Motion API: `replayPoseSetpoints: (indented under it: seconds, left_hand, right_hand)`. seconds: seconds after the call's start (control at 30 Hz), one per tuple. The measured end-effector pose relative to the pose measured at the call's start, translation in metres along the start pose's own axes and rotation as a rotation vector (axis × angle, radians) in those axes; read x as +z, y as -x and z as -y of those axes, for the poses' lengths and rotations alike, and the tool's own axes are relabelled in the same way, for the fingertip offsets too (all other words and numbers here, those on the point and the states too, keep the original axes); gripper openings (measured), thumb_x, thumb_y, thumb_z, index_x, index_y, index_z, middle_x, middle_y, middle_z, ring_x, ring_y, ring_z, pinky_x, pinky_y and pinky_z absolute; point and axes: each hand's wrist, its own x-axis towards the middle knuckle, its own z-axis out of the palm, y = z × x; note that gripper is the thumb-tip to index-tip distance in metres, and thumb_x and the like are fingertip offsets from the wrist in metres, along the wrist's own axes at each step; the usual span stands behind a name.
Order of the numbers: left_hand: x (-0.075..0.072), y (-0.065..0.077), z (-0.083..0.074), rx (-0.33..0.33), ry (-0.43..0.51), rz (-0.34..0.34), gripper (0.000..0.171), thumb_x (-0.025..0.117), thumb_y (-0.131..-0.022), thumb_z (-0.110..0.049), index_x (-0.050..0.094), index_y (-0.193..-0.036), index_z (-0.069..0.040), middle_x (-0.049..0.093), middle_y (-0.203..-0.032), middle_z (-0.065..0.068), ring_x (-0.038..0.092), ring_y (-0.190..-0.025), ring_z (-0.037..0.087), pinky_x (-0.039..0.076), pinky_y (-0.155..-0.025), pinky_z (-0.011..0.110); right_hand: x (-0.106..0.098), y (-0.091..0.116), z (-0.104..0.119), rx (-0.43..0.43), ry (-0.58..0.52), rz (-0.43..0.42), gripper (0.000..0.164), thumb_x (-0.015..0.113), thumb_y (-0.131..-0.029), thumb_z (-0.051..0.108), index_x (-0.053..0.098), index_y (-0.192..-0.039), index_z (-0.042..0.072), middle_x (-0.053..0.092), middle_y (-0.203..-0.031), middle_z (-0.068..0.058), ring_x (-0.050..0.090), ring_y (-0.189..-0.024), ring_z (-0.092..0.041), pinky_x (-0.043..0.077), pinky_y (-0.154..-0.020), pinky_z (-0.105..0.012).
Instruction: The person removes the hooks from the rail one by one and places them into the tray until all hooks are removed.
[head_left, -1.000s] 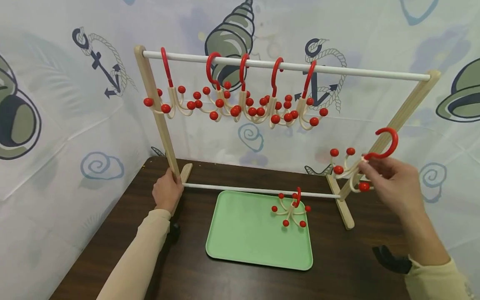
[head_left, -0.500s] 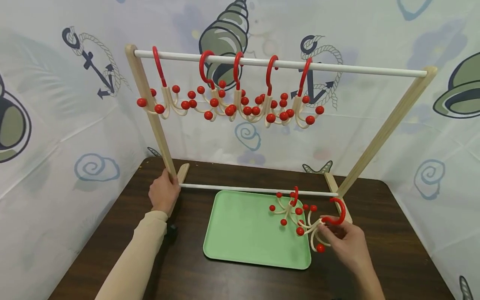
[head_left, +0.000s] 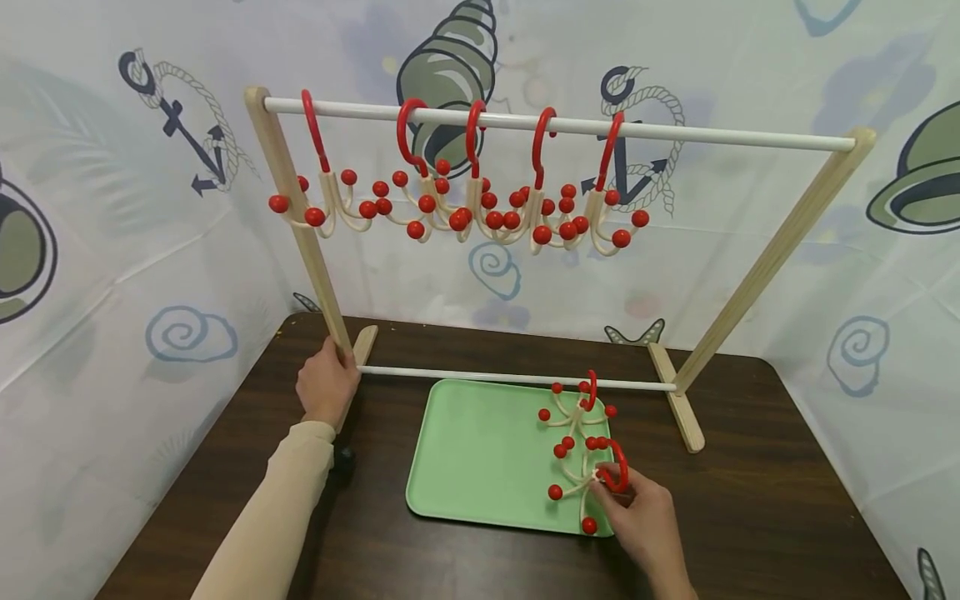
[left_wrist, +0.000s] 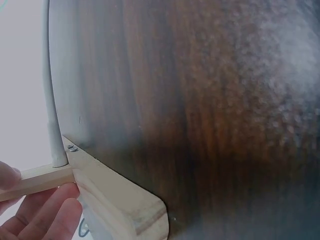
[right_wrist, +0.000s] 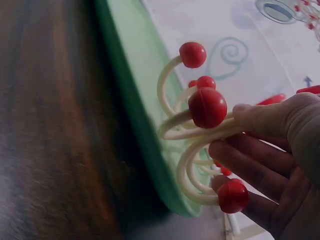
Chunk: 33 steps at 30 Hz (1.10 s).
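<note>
My right hand (head_left: pixel 641 517) pinches the stem of a multi-arm hook hanger (head_left: pixel 585 479) with cream prongs, red ball tips and a red hook. It is over the right front part of the green tray (head_left: pixel 480 458). Just behind it, a second hook hanger (head_left: pixel 577 417) lies at the tray's back right. In the right wrist view, thumb and fingers close round the cream stem (right_wrist: pixel 220 131). My left hand (head_left: pixel 327 385) grips the foot of the wooden left post (head_left: pixel 318 267) of the rack; the left wrist view has its fingers (left_wrist: pixel 65 217) curled round that wood.
Several matching hook hangers (head_left: pixel 476 179) hang along the left and middle of the white top rail (head_left: pixel 735 139). A lower white rail (head_left: pixel 510 378) runs behind the tray. The right wooden post (head_left: pixel 772 258) stands on a foot (head_left: pixel 677 400). A patterned cloth backs the dark table (head_left: pixel 780 483).
My right hand has carried the hook hanger from beside the right post, down and left, to over the tray. The left hand keeps its grip on the post.
</note>
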Motion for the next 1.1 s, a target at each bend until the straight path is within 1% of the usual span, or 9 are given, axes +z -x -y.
replayPoseSetpoints:
  seconds: [0.13, 0.27, 0.4, 0.5, 0.57, 0.73, 0.83, 0.97, 1.1]
  left_hand:
    - [-0.0007, 0.001, -0.0016, 0.0, 0.007, 0.001, 0.02, 0.057, -0.094, -0.019, 0.059, -0.106, -0.003, 0.067, -0.083, 0.023, 0.063, -0.068, 0.046, 0.046, -0.056, 0.059]
    - [-0.0016, 0.001, -0.0055, -0.002, 0.008, 0.004, 0.02, 0.057, -0.094, -0.019, 0.059, -0.105, -0.003, 0.067, -0.083, 0.023, 0.063, -0.069, 0.046, 0.046, -0.057, 0.059]
    - [-0.0032, 0.0024, -0.0061, -0.013, 0.002, -0.002, 0.019, 0.058, -0.093, -0.018, 0.059, -0.105, -0.003, 0.067, -0.083, 0.023, 0.063, -0.069, 0.046, 0.046, -0.057, 0.059]
    - [-0.0032, 0.0031, -0.0049, -0.009, 0.0, -0.005, 0.02, 0.058, -0.093, -0.019, 0.059, -0.106, -0.003, 0.067, -0.083, 0.023, 0.063, -0.069, 0.046, 0.046, -0.057, 0.059]
    - [-0.0036, 0.0036, -0.0038, -0.005, 0.003, -0.007, 0.02, 0.058, -0.093, -0.019, 0.059, -0.106, -0.003, 0.067, -0.083, 0.023, 0.063, -0.068, 0.046, 0.046, -0.056, 0.058]
    - [-0.0011, 0.0033, -0.003, 0.002, 0.011, -0.023, 0.018, 0.058, -0.093, -0.018, 0.059, -0.102, -0.003, 0.067, -0.08, 0.023, 0.063, -0.066, 0.046, 0.045, -0.055, 0.059]
    - [-0.0001, 0.0025, -0.0039, 0.007, 0.014, -0.031, 0.017, 0.059, -0.093, -0.017, 0.059, -0.101, -0.003, 0.067, -0.079, 0.022, 0.062, -0.065, 0.046, 0.046, -0.055, 0.058]
    - [0.0, 0.0015, -0.0036, 0.006, 0.013, -0.026, 0.017, 0.059, -0.093, -0.017, 0.059, -0.102, -0.003, 0.067, -0.08, 0.023, 0.062, -0.066, 0.046, 0.045, -0.054, 0.058]
    - [0.0009, 0.002, -0.001, 0.005, 0.011, -0.025, 0.018, 0.058, -0.093, -0.017, 0.059, -0.102, -0.002, 0.066, -0.08, 0.023, 0.062, -0.066, 0.046, 0.044, -0.054, 0.059]
  right_hand:
    - [0.0054, 0.0016, 0.0013, -0.019, 0.059, -0.008, 0.024, 0.081, -0.081, 0.016, 0.075, -0.104, 0.008, 0.074, -0.09, -0.002, 0.071, -0.078, -0.018, 0.054, -0.064, -0.033]
    - [0.0055, 0.0024, 0.0035, -0.011, 0.085, -0.019, 0.023, 0.081, -0.082, 0.018, 0.076, -0.103, 0.009, 0.074, -0.089, -0.002, 0.072, -0.081, -0.02, 0.05, -0.061, -0.03]
    - [0.0049, 0.0031, 0.0054, 0.012, 0.093, 0.004, 0.024, 0.08, -0.083, 0.019, 0.076, -0.104, 0.009, 0.074, -0.088, -0.002, 0.066, -0.07, -0.016, 0.044, -0.056, -0.027]
    - [0.0054, 0.0035, 0.006, 0.035, 0.098, 0.013, 0.024, 0.08, -0.083, 0.019, 0.076, -0.104, 0.009, 0.074, -0.085, -0.001, 0.054, -0.058, -0.012, 0.039, -0.052, -0.027]
    - [0.0059, 0.0037, 0.0059, 0.039, 0.106, 0.014, 0.023, 0.079, -0.083, 0.02, 0.076, -0.104, 0.01, 0.074, -0.085, -0.001, 0.051, -0.056, -0.011, 0.038, -0.052, -0.027]
    - [0.0045, 0.0039, 0.0039, 0.043, 0.126, -0.001, 0.022, 0.079, -0.083, 0.023, 0.077, -0.102, 0.011, 0.074, -0.085, -0.002, 0.053, -0.057, -0.01, 0.039, -0.052, -0.028]
    - [0.003, 0.0042, 0.0027, 0.048, 0.124, 0.003, 0.022, 0.079, -0.083, 0.025, 0.077, -0.101, 0.012, 0.074, -0.087, -0.004, 0.051, -0.055, -0.011, 0.038, -0.052, -0.028]
    - [0.0019, 0.0046, 0.0004, 0.065, 0.12, 0.014, 0.02, 0.079, -0.084, 0.027, 0.076, -0.099, 0.013, 0.074, -0.089, -0.005, 0.056, -0.061, -0.012, 0.042, -0.056, -0.029]
    - [-0.0012, 0.006, -0.0004, 0.075, 0.122, 0.022, 0.025, 0.079, -0.083, 0.028, 0.075, -0.102, 0.011, 0.074, -0.095, -0.009, 0.068, -0.078, -0.02, 0.052, -0.067, -0.037]
